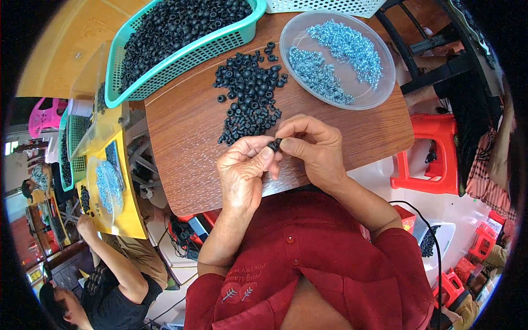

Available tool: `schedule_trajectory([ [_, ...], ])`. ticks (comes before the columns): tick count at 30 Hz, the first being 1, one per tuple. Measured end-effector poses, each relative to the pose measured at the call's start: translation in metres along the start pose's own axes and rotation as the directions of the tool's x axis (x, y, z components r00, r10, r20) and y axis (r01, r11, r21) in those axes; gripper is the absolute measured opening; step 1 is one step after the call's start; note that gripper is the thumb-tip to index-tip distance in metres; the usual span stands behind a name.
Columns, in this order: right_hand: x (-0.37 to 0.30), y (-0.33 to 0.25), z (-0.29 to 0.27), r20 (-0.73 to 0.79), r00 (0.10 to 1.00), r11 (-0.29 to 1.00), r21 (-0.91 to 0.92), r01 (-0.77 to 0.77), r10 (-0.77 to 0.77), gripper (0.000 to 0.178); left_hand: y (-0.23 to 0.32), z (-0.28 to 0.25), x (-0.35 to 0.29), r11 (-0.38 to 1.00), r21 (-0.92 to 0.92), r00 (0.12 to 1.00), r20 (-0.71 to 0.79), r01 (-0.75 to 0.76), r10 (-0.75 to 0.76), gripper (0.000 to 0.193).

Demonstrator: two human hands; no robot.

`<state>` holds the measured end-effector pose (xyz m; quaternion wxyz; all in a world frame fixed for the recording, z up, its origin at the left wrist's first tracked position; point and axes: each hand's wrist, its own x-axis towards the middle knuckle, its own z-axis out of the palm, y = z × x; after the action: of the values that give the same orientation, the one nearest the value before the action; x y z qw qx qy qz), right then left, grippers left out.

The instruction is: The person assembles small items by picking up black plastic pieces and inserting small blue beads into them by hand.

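Brown table [184, 148] | little black part [274, 144], middle: left hand [243, 170] and right hand [318, 147] pinch it, maybe to keep it still | black pile [250, 85], their 11 o'clock, maybe for easy reach

Wide fisheye view from the wearer's head, looking down at the bench [184, 146].
The camera, the left of 2 worn side by side, looks over the wearer's red shirt [335, 264] at the lower edge, with the hands [316, 147] close below, near the middle. Its round field bends straight edges and reaches far to both sides, taking in another person [118, 302] at lower left, tilted and smaller.
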<state>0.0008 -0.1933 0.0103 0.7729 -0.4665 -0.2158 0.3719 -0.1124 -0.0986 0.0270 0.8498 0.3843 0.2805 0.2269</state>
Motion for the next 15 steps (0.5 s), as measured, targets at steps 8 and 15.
schedule_trajectory([
  [8, -0.0007, -0.006, 0.0037, 0.034, 0.987, 0.954, -0.256, 0.159, -0.156, 0.015, -0.0039, -0.0003, 0.0019, 1.0, 0.015, 1.0, 0.007, -0.016, 0.016, 0.017],
  [15, 0.002, -0.0045, 0.0015, 0.072, 0.974, 0.912, -0.342, 0.225, -0.213, 0.015, -0.0073, -0.0009, 0.0016, 0.994, 0.067, 0.996, 0.012, -0.086, 0.085, 0.017],
])
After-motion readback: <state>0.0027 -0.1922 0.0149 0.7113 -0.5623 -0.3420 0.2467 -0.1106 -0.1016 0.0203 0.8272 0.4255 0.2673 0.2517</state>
